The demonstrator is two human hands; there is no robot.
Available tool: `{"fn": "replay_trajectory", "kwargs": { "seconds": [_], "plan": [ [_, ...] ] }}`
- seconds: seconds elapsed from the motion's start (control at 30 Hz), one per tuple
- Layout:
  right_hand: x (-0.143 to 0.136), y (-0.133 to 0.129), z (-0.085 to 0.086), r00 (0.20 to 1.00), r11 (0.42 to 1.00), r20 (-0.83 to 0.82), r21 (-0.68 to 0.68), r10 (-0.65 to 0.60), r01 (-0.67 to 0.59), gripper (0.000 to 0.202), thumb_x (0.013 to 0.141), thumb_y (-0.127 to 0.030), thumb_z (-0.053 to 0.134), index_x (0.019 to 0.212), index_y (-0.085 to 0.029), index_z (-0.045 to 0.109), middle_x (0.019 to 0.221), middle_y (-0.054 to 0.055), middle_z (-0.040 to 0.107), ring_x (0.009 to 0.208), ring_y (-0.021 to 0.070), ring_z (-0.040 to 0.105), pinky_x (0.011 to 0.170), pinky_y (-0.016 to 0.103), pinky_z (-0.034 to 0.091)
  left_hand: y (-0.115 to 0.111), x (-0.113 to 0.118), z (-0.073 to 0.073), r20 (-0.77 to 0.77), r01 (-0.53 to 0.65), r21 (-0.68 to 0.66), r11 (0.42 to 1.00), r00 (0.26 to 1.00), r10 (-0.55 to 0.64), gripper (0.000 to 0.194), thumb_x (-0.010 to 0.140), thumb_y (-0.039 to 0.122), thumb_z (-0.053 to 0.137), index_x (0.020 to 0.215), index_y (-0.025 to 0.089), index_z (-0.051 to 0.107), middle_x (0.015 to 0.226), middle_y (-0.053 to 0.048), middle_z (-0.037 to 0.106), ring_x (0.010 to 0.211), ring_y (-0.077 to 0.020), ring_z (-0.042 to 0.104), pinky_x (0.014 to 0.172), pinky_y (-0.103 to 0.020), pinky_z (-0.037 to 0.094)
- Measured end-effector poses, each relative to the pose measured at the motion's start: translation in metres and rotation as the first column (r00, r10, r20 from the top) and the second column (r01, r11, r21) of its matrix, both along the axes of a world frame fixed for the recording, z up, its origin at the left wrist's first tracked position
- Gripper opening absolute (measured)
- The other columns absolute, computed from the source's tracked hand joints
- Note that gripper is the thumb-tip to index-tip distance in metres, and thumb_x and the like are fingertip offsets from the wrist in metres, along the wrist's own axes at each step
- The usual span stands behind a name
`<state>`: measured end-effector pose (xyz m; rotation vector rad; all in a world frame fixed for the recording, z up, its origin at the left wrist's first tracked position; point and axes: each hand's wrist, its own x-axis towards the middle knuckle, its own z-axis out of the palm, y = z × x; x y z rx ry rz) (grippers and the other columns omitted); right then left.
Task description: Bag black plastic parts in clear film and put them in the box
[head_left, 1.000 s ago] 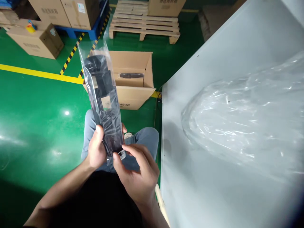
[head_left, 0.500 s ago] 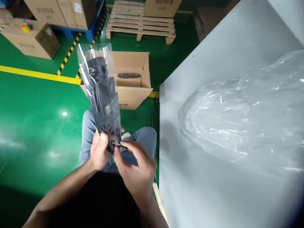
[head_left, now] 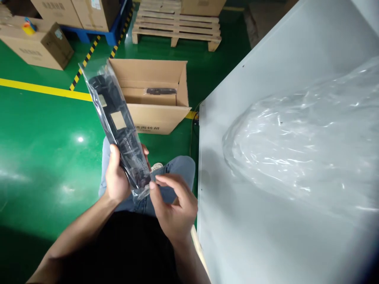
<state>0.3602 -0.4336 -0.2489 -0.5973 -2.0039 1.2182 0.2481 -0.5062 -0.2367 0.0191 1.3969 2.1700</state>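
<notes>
My left hand [head_left: 118, 177] is wrapped around a long black plastic part [head_left: 122, 132] inside a clear plastic bag [head_left: 137, 136]. Its thumb lies along the near side, and fingertips show at the far edge. The part tilts up and to the left, with light rectangular patches on its upper half. At the bag's lower end is my right hand [head_left: 176, 207], thumb and forefinger slightly apart and curved. Its thumb tip is at the bag's edge; whether it touches the film is unclear.
Beyond my knees stands an open cardboard box [head_left: 160, 118] with a dark bagged piece [head_left: 161, 91] inside. To the right is a grey-white surface [head_left: 237, 236] with a large clear plastic sheet [head_left: 281, 150]. A wooden pallet [head_left: 177, 29] and cardboard boxes [head_left: 32, 47] are farther back.
The bagged part has turned over and leaned farther left, showing its light patches. My left hand has shifted slightly left and up. My right fingers have come off the bag's face and loosened.
</notes>
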Motion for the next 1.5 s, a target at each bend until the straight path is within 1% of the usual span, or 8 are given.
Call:
{"fn": "replay_trajectory", "kwargs": {
  "seconds": [0.1, 0.2, 0.5, 0.83, 1.07, 1.2, 1.37, 1.5],
  "plan": [
    [0.003, -0.004, 0.000, 0.999, 0.998, -0.003, 0.050, 0.047, -0.046, 0.021, 0.086, -0.025, 0.080, 0.106, -0.025, 0.073, 0.096, 0.005, 0.076, 0.085, 0.0215, 0.075, 0.078, 0.037, 0.065, 0.004, -0.004, 0.007, 0.018, -0.024, 0.028, 0.999, 1.000, 0.024, 0.065, 0.092, 0.082, 0.048, 0.100, 0.022, 0.073, 0.080, -0.006, 0.068, 0.069, -0.0207, 0.066, 0.063, -0.034, 0.057],
    [0.003, -0.008, 0.001, 1.000, 0.995, 0.014, 0.095, 0.019, -0.020, 0.023, 0.086, -0.024, 0.079, 0.108, -0.025, 0.072, 0.097, 0.006, 0.075, 0.087, 0.0216, 0.074, 0.080, 0.037, 0.065, 0.006, -0.003, 0.010, 0.008, -0.025, 0.043, 0.999, 1.000, 0.024, 0.065, 0.092, 0.082, 0.049, 0.091, 0.021, 0.072, 0.075, -0.005, 0.065, 0.066, -0.0198, 0.064, 0.061, -0.033, 0.056],
    [0.004, -0.006, 0.000, 0.998, 0.992, -0.019, 0.114, 0.053, -0.051, 0.022, 0.089, -0.019, 0.076, 0.109, -0.025, 0.072, 0.097, 0.005, 0.075, 0.088, 0.0199, 0.073, 0.079, 0.036, 0.064, 0.009, -0.002, 0.012, 0.001, -0.061, 0.165, 0.984, 0.998, 0.062, 0.056, 0.089, 0.076, 0.061, 0.084, 0.022, 0.074, 0.081, -0.005, 0.069, 0.066, -0.0178, 0.063, 0.060, -0.032, 0.057],
    [0.005, -0.001, 0.002, 0.990, 0.988, -0.030, -0.058, 0.140, -0.142, 0.016, 0.090, -0.015, 0.075, 0.103, -0.024, 0.074, 0.096, 0.004, 0.076, 0.086, 0.0180, 0.075, 0.079, 0.033, 0.065, 0.009, 0.002, 0.010, -0.001, -0.069, 0.105, 0.992, 0.998, 0.070, 0.060, 0.083, 0.081, 0.064, 0.081, 0.022, 0.072, 0.075, -0.005, 0.066, 0.060, -0.0176, 0.059, 0.051, -0.030, 0.052],
    [0.004, 0.000, 0.005, 0.983, 0.982, -0.049, 0.073, 0.176, -0.172, 0.029, 0.088, -0.010, 0.075, 0.113, -0.025, 0.074, 0.100, 0.004, 0.081, 0.088, 0.0189, 0.078, 0.081, 0.032, 0.066, 0.014, 0.000, 0.008, -0.004, -0.176, 0.072, 0.982, 0.984, 0.177, 0.056, 0.086, 0.079, 0.062, 0.086, 0.024, 0.072, 0.074, -0.004, 0.066, 0.058, -0.0177, 0.058, 0.050, -0.030, 0.050],
    [0.006, 0.004, 0.006, 0.979, 0.979, -0.019, -0.017, 0.202, -0.202, 0.024, 0.086, -0.010, 0.077, 0.106, -0.025, 0.075, 0.098, 0.003, 0.082, 0.087, 0.0185, 0.079, 0.082, 0.032, 0.066, 0.013, 0.001, 0.008, 0.028, -0.186, 0.064, 0.981, 0.982, 0.184, 0.055, 0.084, 0.077, 0.065, 0.097, 0.025, 0.074, 0.074, -0.003, 0.067, 0.058, -0.0177, 0.060, 0.051, -0.029, 0.051],
    [0.008, 0.014, 0.009, 0.962, 0.938, 0.013, -0.224, 0.274, -0.264, 0.012, 0.089, -0.014, 0.076, 0.093, -0.025, 0.079, 0.092, 0.002, 0.082, 0.084, 0.0181, 0.079, 0.078, 0.030, 0.066, 0.011, 0.001, 0.010, 0.099, -0.142, 0.069, 0.987, 0.986, 0.135, 0.055, 0.084, 0.076, 0.067, 0.094, 0.022, 0.073, 0.076, -0.003, 0.069, 0.061, -0.0167, 0.064, 0.054, -0.027, 0.054],
    [0.011, 0.019, 0.008, 0.972, 0.947, 0.012, -0.229, 0.236, -0.227, 0.013, 0.092, -0.015, 0.072, 0.095, -0.026, 0.079, 0.091, 0.002, 0.082, 0.080, 0.0185, 0.078, 0.075, 0.033, 0.066, 0.012, -0.007, 0.012, 0.176, -0.152, 0.090, 0.984, 0.975, 0.135, 0.055, 0.092, 0.071, 0.061, 0.100, 0.019, 0.074, 0.075, -0.004, 0.069, 0.058, -0.0151, 0.064, 0.053, -0.026, 0.055]
  ]
}}
